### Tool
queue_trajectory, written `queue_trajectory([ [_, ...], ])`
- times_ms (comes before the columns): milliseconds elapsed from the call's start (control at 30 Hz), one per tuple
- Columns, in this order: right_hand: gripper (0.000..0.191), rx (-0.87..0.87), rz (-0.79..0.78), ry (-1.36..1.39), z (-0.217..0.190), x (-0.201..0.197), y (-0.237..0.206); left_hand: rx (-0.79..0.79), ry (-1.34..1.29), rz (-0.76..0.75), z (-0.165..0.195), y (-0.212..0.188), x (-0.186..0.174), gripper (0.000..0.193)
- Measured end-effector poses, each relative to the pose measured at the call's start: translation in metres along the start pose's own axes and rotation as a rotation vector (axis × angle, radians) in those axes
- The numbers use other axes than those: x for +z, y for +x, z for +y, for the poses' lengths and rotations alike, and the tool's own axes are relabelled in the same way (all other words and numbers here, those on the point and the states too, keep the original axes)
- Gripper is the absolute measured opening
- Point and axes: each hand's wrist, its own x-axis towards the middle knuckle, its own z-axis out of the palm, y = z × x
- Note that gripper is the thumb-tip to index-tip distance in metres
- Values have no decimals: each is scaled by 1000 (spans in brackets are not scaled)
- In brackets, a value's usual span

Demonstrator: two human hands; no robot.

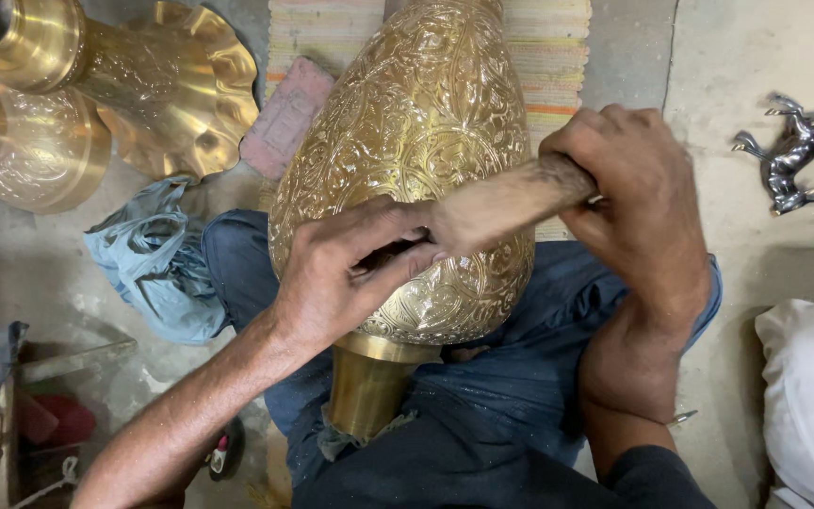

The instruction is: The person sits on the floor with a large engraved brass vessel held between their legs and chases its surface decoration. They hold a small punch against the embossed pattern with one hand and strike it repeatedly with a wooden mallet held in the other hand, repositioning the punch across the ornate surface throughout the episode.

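Observation:
A large engraved brass vase lies across my lap, its plain neck pointing toward me. My left hand rests on the vase's belly, fingers pinched around a thin dark tool that is mostly hidden under them. My right hand is closed around the wooden handle of a hammer-like tool, whose blurred end sits right above my left fingers. The tool's head is not clear to see.
Other brass pieces with a fluted rim stand at the top left. A blue cloth lies beside my knee, a pinkish brick near it. A small silver horse figure lies on the floor at right, a white bundle below it.

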Motion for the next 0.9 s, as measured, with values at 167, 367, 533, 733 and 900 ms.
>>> queue_trajectory([
  [167,40,83,47,122,-5,5,-1,-17,17,-30,-2,3,-3,30],
  [367,28,252,144,428,-9,8,0,-3,-11,-17,-5,2,0,31],
  [533,27,144,49,54,0,12,-4,13,28,-36,-7,3,0,26],
  [733,28,-13,17,-234,-2,11,-4,-18,59,-39,-5,4,-1,25],
  [900,27,179,-30,-10,-10,7,5,-44,21,-49,-4,3,-1,28],
])
